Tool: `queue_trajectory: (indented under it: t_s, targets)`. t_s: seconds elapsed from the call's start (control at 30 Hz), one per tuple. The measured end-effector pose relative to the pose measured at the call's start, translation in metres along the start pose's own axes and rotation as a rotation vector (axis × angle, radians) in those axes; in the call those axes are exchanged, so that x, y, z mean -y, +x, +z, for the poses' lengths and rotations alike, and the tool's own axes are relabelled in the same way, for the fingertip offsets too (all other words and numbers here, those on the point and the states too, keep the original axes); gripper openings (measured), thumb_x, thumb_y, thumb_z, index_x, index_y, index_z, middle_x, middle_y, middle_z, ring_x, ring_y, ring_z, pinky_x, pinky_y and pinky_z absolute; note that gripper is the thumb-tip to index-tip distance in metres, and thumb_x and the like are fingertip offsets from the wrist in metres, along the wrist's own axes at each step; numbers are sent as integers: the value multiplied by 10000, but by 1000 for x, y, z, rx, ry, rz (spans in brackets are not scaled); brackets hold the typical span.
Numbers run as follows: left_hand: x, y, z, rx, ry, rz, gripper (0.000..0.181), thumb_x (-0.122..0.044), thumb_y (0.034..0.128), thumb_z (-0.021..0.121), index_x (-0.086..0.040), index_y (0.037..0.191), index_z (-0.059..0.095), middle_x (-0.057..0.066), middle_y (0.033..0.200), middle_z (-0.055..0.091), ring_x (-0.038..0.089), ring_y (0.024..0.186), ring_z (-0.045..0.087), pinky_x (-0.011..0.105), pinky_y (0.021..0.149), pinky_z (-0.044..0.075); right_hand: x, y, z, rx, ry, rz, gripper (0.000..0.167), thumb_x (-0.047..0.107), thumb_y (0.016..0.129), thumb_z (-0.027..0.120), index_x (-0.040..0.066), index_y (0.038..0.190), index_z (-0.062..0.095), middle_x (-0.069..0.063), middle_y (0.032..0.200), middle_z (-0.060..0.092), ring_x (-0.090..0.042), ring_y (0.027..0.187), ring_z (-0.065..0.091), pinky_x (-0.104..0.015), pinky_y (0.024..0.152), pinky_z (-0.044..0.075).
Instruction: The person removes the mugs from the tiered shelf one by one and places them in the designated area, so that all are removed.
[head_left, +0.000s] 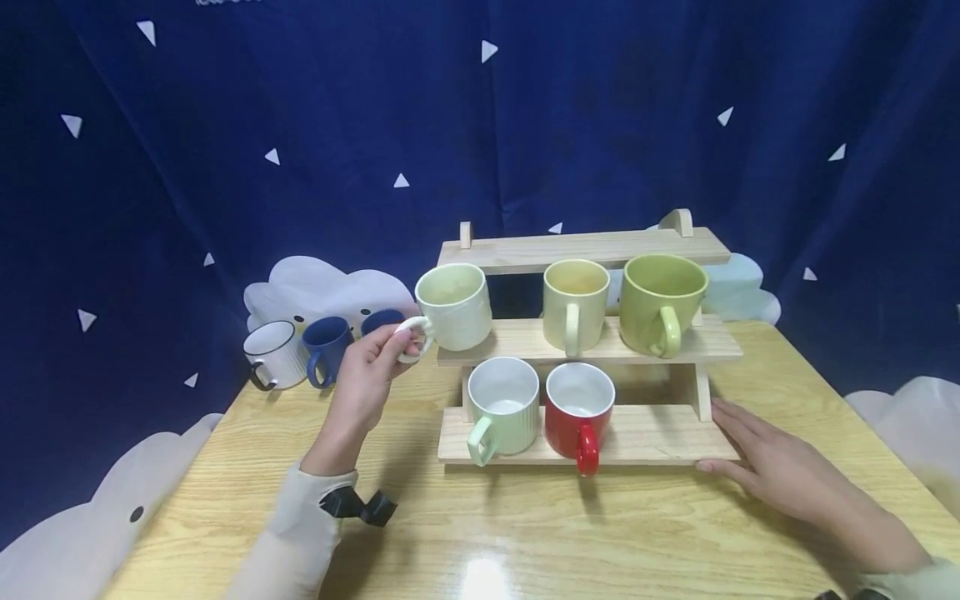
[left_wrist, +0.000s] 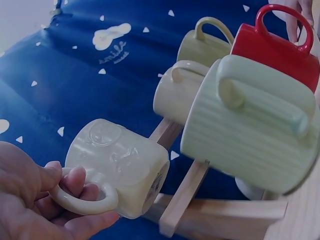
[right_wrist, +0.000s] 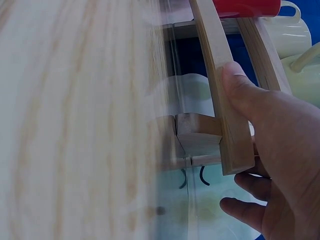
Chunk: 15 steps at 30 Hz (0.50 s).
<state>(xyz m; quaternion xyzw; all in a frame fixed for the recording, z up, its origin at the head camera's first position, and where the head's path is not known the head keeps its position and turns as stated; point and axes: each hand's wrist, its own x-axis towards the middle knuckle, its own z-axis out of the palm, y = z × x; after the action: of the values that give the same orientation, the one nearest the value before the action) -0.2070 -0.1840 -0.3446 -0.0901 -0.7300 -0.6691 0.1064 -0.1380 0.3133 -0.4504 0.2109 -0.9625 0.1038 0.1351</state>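
Note:
By its handle, my left hand holds a pale cream-green mug at the left end of the rack's middle shelf. A raised pattern shows on this mug in the left wrist view; whether its base touches the shelf I cannot tell. My right hand grips the right end of the three-tier wooden rack, thumb on the bottom board's front edge. On the middle shelf stand a pale yellow mug and an olive-green mug. The bottom shelf bears a ribbed mint mug and a red mug.
Left of the rack, on the wooden table, stand a white mug with a black rim, a blue mug and another blue mug, partly behind my left hand. A dark blue curtain hangs behind.

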Motion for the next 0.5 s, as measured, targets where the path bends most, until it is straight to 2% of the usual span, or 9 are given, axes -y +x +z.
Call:
queue_trajectory:
  t_s: [0.23, 0.5]
  targets:
    - [0, -9, -25, -41, 32, 22, 265, -155, 1019, 543, 92, 966, 622, 114, 954, 609, 147, 977, 626, 286, 870, 542, -1, 1, 0, 17, 0, 8, 850, 496, 857, 711, 4, 1472, 391, -241, 1454, 417, -483, 1207, 490, -639, 874, 443]
    - [1, -19, -52, -83, 15, 19, 249, -125, 1028, 514, 78, 923, 610, 56, 964, 626, 143, 999, 630, 268, 896, 522, 0, 0, 0, 23, 1, 18, 861, 506, 857, 707, 29, 1490, 372, -232, 1474, 397, -485, 1217, 479, -643, 882, 435]
